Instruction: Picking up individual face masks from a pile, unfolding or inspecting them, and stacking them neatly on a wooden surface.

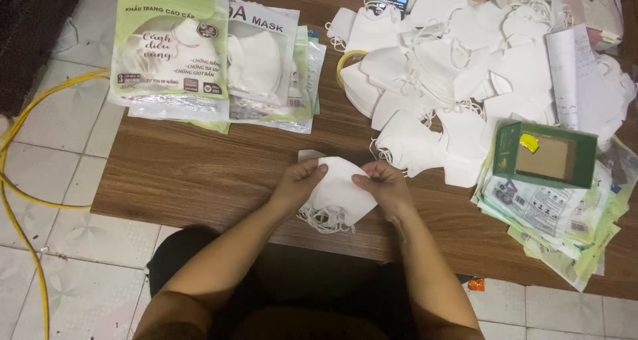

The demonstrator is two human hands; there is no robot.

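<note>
The person's bent arms come up from the bottom; the left hand (299,184) and the right hand (384,186) each pinch a side of a folded white mask (339,192), fingers closed tight on it, just above the near edge of the wooden table (199,174); its ear loops (323,218) dangle down in a bunch; they could tangle or catch on a finger; the mask pile (452,74) sits close behind, so a quick elbow might push masks off.
</note>
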